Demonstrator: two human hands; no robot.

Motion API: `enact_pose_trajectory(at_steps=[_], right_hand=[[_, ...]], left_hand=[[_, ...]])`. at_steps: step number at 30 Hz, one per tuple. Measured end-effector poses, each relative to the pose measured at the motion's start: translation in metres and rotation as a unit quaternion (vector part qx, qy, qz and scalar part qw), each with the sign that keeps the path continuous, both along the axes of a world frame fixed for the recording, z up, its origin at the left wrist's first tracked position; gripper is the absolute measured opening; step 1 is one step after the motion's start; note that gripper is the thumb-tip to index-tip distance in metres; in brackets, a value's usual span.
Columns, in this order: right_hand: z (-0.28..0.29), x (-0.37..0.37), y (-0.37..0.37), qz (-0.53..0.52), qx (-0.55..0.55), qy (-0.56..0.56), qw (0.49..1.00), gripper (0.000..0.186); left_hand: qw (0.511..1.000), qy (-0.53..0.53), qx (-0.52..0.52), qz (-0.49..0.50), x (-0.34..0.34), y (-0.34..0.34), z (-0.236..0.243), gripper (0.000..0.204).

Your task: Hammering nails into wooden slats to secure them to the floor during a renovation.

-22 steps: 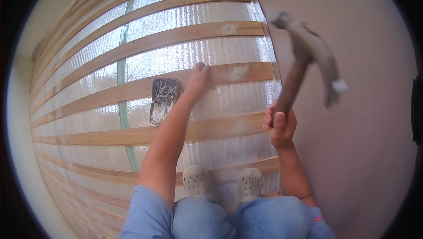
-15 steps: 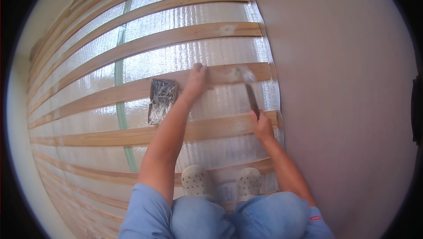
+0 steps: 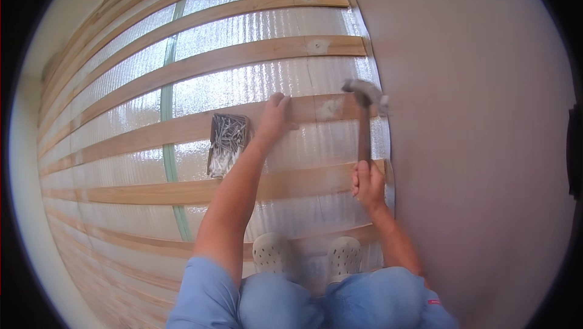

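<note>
My right hand [image 3: 369, 184] is closed round the handle of a claw hammer [image 3: 364, 132]. The hammer's head is raised over the right end of a wooden batten [image 3: 182, 127], in front of a whitish patch on the wood. My left hand [image 3: 274, 119] grips the same batten further left, fingers over its far edge and thumb by the near edge. Close to my left wrist stands a small open box [image 3: 211, 141] of nails and white plastic wall plugs [image 3: 225, 160]. My left forearm passes beside its lower right corner.
Several more battens [image 3: 231, 51] run in parallel over silvery foil sheeting [image 3: 243, 18], with green tape [image 3: 167, 104] across it. A smooth brownish surface [image 3: 473, 147] borders the foil at right. My pale perforated clogs [image 3: 344, 256] are below, near another batten.
The hammer has swung up and right, away from the batten, and my right hand has shifted slightly right and down. My left hand keeps its place on the batten; the view has shifted a little.
</note>
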State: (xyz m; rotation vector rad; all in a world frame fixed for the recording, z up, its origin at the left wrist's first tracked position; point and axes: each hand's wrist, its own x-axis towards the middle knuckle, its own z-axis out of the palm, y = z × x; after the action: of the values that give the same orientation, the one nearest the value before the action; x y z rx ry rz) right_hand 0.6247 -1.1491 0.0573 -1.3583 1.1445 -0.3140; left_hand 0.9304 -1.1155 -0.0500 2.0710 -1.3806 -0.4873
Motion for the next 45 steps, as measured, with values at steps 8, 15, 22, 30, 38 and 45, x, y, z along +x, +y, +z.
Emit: enact_pose_trajectory(at_steps=[8, 15, 22, 30, 38, 45], right_hand=[[-0.054, -0.018, -0.016, 0.028, -0.38, 0.064, 0.922, 0.057], [0.012, -0.004, -0.016, -0.046, -0.241, -0.318, 0.916, 0.053], [-0.011, 0.008, -0.011, 0.095, -0.176, 0.087, 0.976, 0.05], [-0.079, -0.03, -0.026, 0.112, -0.247, 0.148, 0.951, 0.051], [-0.101, -0.043, -0.029, 0.035, -0.214, 0.065, 0.974, 0.048], [-0.04, -0.019, -0.02, 0.012, 0.055, 0.136, 0.989, 0.051]], left_hand=[[0.999, 0.039, 0.034, 0.008, -0.015, -0.008, 0.019, 0.089], [1.0, 0.022, -0.002, 0.006, -0.012, -0.002, 0.017, 0.087], [0.999, 0.026, 0.035, 0.0, -0.003, 0.013, 0.002, 0.087], [0.999, 0.027, -0.024, 0.012, -0.019, -0.007, 0.009, 0.088], [0.998, 0.035, -0.043, -0.008, -0.017, -0.017, 0.004, 0.089], [1.0, -0.013, 0.009, 0.022, -0.002, 0.005, -0.021, 0.092]])
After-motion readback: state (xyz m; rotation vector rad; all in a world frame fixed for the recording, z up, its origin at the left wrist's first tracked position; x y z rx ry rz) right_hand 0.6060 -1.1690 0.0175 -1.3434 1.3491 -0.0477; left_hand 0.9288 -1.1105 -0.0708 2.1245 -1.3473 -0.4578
